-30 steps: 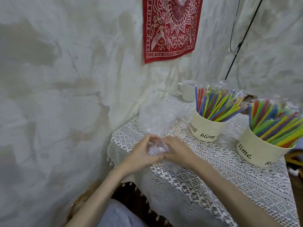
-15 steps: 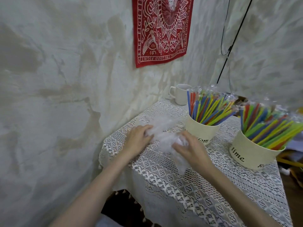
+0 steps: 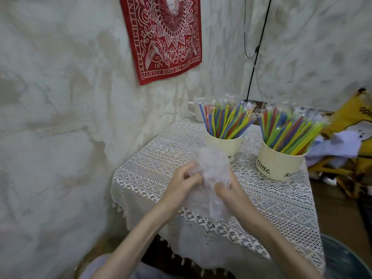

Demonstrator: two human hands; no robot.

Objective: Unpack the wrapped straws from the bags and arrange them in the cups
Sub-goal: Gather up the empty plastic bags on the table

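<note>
Although both hands are busy at the centre of the frame, what they hold is only a crumpled clear plastic bag [image 3: 212, 170], bunched above the lace tablecloth [image 3: 281, 208]. The left hand [image 3: 181, 186] curls its fingers into the bag's left side, and the right hand [image 3: 227, 190] grips the lower right of the wad, with a loose tail of film hanging below it. No straws show inside the bag, so it looks emptied, though the film is blurred and I cannot be sure.

The bag should handle as almost weightless, soft and springy: it gives under any squeeze, tends to puff back open, and its slick film can slide out of a loose hold. Gathering it into the palm and pressing it small would serve better than pinching an edge.

The wrapped straws [image 3: 227, 121] stand right of centre, fanned in the left cream cup [image 3: 225, 146], with a second bundle of wrapped straws [image 3: 291, 133] in the right cream cup [image 3: 277, 166] marked "time". They are light, thin and bendable in slippery sleeves; taking several together near mid-length seems safest.

A white mug [image 3: 196, 108] sits behind the left cup.
</note>
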